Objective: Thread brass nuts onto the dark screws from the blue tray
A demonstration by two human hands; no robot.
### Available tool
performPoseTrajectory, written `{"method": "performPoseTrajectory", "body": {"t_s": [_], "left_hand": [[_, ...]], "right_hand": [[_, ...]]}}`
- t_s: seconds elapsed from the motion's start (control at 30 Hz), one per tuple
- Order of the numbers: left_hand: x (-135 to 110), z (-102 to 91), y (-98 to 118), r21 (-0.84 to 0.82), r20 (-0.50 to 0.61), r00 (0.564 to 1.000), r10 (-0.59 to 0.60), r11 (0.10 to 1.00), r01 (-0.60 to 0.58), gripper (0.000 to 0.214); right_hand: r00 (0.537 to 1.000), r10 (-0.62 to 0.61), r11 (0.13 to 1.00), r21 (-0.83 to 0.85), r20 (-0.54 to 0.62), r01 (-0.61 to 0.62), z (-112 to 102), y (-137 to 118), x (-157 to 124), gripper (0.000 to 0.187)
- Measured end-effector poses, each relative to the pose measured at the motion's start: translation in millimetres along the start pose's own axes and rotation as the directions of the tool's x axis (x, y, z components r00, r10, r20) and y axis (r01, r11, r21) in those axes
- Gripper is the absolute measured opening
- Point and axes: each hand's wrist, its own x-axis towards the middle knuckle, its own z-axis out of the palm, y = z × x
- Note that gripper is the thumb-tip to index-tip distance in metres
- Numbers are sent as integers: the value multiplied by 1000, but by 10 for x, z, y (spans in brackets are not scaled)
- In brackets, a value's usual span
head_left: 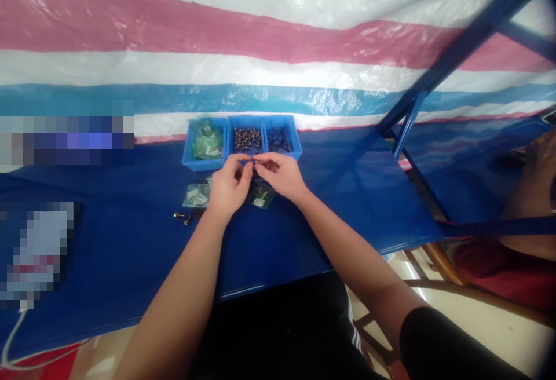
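Observation:
My left hand (230,186) and my right hand (280,174) meet over the blue table, fingertips pinched together on a small dark screw or bolt (253,161) held between them. Just behind them stand three blue bins: one (205,143) with small green-tinted plastic bags, one (245,139) with metal nuts or bolts, one (281,139) with dark screws. A small plastic bag (197,194) lies left of my left hand and another (262,197) lies under my right wrist. A few loose bolts (185,216) lie by my left wrist.
The blue table (130,241) runs left and right, backed by a striped red, white and blue tarp (260,38). A blue metal frame (438,67) rises at right. Another person sits at the far right (534,194) beside a wooden chair (438,264). A white cable (13,333) lies at left.

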Motion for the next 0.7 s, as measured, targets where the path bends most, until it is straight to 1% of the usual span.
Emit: {"method": "performPoseTrajectory", "body": {"t_s": [0.1, 0.23, 0.4, 0.57, 0.7], "left_hand": [[0, -6, 11, -6, 3, 1000, 12, 1000, -12, 24], [0, 2, -1, -7, 5, 1000, 9, 1000, -9, 22], [3, 16, -23, 10, -3, 1000, 1, 1000, -1, 22], [7, 9, -21, 27, 6, 1000, 0, 1000, -1, 24], [3, 10, -17, 31, 5, 1000, -14, 999, 14, 25]], "right_hand": [[1000, 10, 1000, 15, 5, -10, -4, -5, -1, 24], [1000, 23, 1000, -8, 4, -23, -4, -10, -3, 22], [1000, -1, 1000, -1, 1, 1, 2, -22, -8, 24], [1000, 6, 1000, -15, 4, -6, -6, -34, -8, 22], [1000, -3, 1000, -12, 3, 3, -5, -38, -6, 23]]}}
